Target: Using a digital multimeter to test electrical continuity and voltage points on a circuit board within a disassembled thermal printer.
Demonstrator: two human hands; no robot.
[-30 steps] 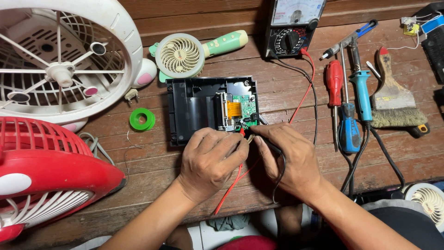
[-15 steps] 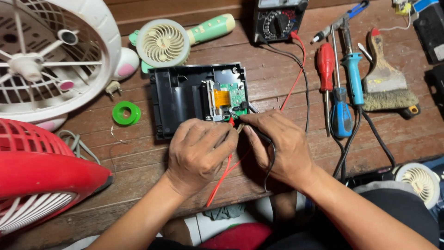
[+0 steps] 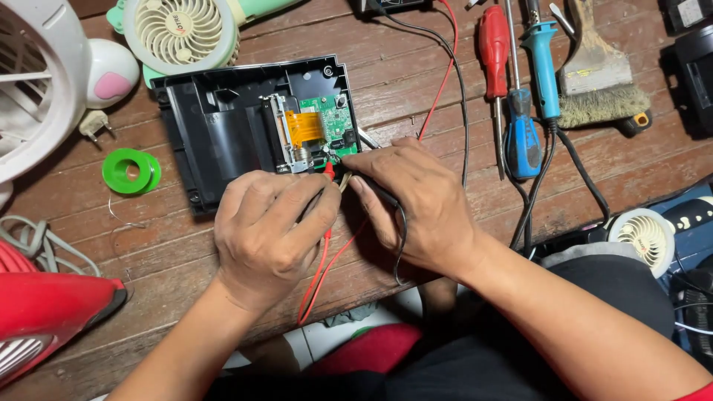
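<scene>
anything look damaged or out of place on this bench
The black plastic device case lies opened on the wooden table, its green circuit board and orange ribbon cable bare. The left hand presses a red probe to the board, beside the right hand. Nothing looks broken or spilled.

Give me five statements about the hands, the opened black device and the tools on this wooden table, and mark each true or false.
1. The left hand holds a red-tipped test probe at the green circuit board. True.
2. The black plastic casing is closed. False: it lies open, board exposed.
3. The green tape roll sits left of the casing. True.
4. The right hand grips the red-handled screwdriver. False: it lies untouched on the table.
5. The blue-handled soldering iron lies beside a brush. True.
</scene>
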